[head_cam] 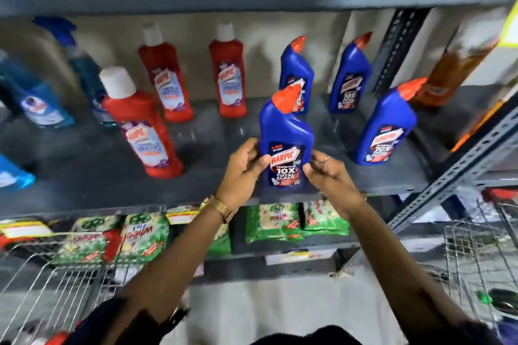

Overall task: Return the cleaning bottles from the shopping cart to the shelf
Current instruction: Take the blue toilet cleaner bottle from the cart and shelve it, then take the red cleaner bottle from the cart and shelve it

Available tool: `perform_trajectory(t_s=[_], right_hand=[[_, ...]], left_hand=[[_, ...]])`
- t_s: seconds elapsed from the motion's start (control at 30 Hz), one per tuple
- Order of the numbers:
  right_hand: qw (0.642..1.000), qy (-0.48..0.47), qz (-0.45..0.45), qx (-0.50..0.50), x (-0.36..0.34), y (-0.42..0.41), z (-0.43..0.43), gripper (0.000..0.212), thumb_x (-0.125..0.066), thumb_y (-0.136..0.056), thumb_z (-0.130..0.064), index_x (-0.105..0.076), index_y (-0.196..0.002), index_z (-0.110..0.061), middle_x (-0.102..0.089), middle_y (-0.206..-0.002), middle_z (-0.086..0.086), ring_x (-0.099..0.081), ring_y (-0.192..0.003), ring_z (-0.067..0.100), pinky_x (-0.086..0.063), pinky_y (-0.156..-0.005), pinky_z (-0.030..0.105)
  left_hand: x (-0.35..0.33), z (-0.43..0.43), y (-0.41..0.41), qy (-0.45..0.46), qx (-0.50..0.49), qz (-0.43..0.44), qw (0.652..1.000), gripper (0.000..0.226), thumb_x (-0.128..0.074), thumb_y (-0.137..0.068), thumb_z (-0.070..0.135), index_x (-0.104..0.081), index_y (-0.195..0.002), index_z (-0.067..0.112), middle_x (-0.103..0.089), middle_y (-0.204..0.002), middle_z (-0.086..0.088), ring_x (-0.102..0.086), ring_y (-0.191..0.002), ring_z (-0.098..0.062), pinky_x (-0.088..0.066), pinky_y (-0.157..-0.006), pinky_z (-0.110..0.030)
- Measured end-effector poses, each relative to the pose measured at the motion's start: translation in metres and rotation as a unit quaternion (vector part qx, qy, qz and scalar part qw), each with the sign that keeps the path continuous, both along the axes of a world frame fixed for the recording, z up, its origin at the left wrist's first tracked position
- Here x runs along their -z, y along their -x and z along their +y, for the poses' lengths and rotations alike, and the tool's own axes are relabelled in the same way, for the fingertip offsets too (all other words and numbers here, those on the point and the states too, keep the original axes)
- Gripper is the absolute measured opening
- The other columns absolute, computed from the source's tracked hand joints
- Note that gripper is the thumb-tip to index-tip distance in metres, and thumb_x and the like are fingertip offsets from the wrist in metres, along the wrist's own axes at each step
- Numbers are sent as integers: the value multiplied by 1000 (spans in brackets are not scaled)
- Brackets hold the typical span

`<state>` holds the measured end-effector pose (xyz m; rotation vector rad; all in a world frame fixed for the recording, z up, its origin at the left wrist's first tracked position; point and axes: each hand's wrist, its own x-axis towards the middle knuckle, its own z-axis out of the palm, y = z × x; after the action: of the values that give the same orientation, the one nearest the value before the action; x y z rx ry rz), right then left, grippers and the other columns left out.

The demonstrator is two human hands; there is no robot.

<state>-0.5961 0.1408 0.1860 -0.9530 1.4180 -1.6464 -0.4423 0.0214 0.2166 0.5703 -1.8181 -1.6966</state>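
Note:
A blue Harpic bottle point(286, 137) with an orange cap stands upright near the front edge of the grey shelf point(84, 176). My left hand point(242, 169) grips its left side and my right hand point(328, 173) grips its right side. Three more blue Harpic bottles stand behind and to the right; the nearest one point(385, 123) is at the right. Three red bottles with white caps stand to the left, the closest point(140, 123) near the front. The wire shopping cart point(56, 283) shows at the lower left.
Blue spray bottles point(39, 98) stand at the shelf's far left and a brown bottle point(454, 64) at the far right. Green detergent packets point(140, 235) lie on the shelf below. A slotted metal upright point(459, 165) slants at right, with another wire basket point(482, 255) beneath it.

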Motion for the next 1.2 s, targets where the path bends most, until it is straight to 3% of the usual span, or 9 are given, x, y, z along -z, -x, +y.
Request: perform_trajectory(t_s=[0.13, 0.27, 0.4, 0.67, 0.83, 0.9, 0.97, 1.07, 1.2], right_hand=[[998, 3, 34, 43, 13, 52, -10, 36, -46, -94, 0, -49, -131, 0, -61, -120, 15, -61, -104, 12, -52, -90, 24], [997, -7, 35, 66, 26, 78, -10, 40, -45, -94, 2, -47, -134, -3, -58, -126, 13, -54, -114, 18, -49, -96, 26], [996, -2, 41, 75, 30, 89, -12, 39, -46, -94, 2, -47, -132, -7, -58, -126, 10, -57, -109, 11, -50, -90, 18], [992, 23, 48, 116, 41, 85, -18, 40, -45, -95, 1, -46, -134, 0, -56, -131, 18, -56, -114, 18, -50, -93, 21], [971, -4, 4, 239, 40, 61, -9, 40, -53, -93, -7, -47, -133, -3, -57, -130, 16, -57, -110, 13, -48, -83, 6], [950, -6, 17, 313, 43, 33, -1, 36, -57, -93, -15, -51, -128, -9, -63, -119, 8, -59, -108, 10, -47, -79, 3], [934, 9, 67, 350, 46, -2, 6, 27, -56, -93, -24, -55, -120, -19, -64, -107, -10, -60, -99, -7, -43, -76, 0], [947, 9, 144, 286, 51, -62, 0, 17, -51, -96, -27, -57, -112, -26, -64, -98, -15, -60, -90, -11, -43, -77, 3], [971, -25, 227, 72, 49, -150, -34, 17, -44, -96, -34, -60, -101, -34, -71, -94, -3, -64, -89, 5, -49, -80, 22]], left_hand=[[7, -6, 56, 3, 8, -5, 1000, 29, -49, -94, 1, -53, -105, 28, -65, -114, -8, -62, -98, -11, -49, -94, -43], [20, -6, 89, 9, 9, -24, 1000, 27, -49, -95, 4, -48, -121, 9, -59, -127, -27, -59, -106, -21, -50, -94, -45], [29, -6, 101, 21, -7, -27, 999, 35, -53, -93, 13, -46, -127, 9, -61, -127, -22, -62, -111, -24, -52, -96, -47], [35, -4, 105, 56, -25, -21, 998, 28, -52, -95, 11, -48, -122, 16, -64, -124, -16, -62, -114, -26, -52, -98, -49], [40, -1, 90, 58, -18, -72, 996, 47, -57, -92, 14, -39, -136, 15, -61, -128, -13, -60, -116, -25, -48, -102, -50], [47, 3, 70, 46, -44, -84, 994, 58, -59, -91, 18, -32, -142, 21, -56, -133, -12, -57, -118, -23, -47, -104, -47], [51, 7, 43, 44, -61, -73, 995, 56, -59, -91, 22, -33, -141, 24, -57, -132, -8, -58, -117, -18, -47, -103, -42], [55, 6, -16, 54, -103, -50, 992, 45, -57, -92, 27, -42, -135, 29, -65, -123, 0, -63, -111, -9, -49, -96, -29], [60, -5, -114, 61, -224, -12, 973, 30, -52, -93, 20, -53, -123, 25, -72, -106, -2, -68, -103, -20, -56, -87, -36]])
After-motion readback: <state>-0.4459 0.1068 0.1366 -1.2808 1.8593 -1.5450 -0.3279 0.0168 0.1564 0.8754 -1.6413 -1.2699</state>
